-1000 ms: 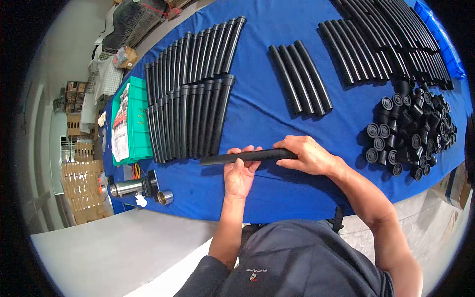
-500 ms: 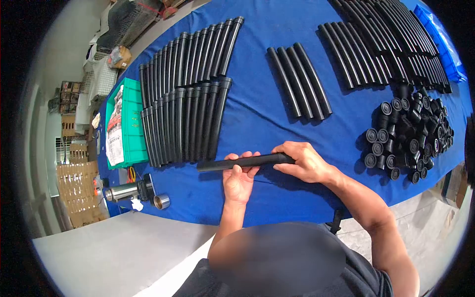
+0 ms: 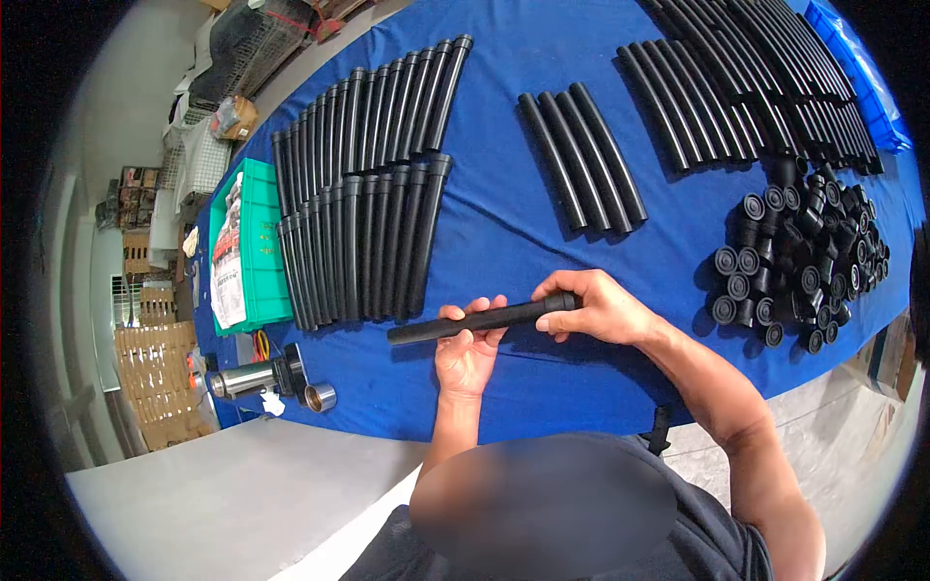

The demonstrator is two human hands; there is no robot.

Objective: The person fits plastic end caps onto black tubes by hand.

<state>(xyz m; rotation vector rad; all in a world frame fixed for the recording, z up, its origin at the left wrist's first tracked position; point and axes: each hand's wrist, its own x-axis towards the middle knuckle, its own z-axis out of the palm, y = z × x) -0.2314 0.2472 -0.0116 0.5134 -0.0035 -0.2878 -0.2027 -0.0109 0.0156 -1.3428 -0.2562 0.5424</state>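
A black tube (image 3: 426,330) lies nearly level above the blue cloth, its left end free. My left hand (image 3: 467,353) is wrapped round the middle of this tube, palm up. At the tube's right end, my right hand (image 3: 596,305) grips a wider black cap (image 3: 559,302) between thumb and fingers. The cap sits on the tube's end, partly hidden by the fingers. Capped black tubes (image 3: 363,242) stand in two rows to the left. Beyond my hands lie several plain black tubes (image 3: 586,160).
Loose black caps (image 3: 809,280) are heaped at the right, below more tubes (image 3: 688,107). A green crate (image 3: 262,247) stands at the left. Near it are a metal flask (image 3: 244,379) and a metal cup (image 3: 319,396). A blue crate (image 3: 862,73) is at the far right.
My right hand's fingers have closed further around the cap, with the thumb now on its side. The cap's rim shows more clearly. My left hand has barely moved.
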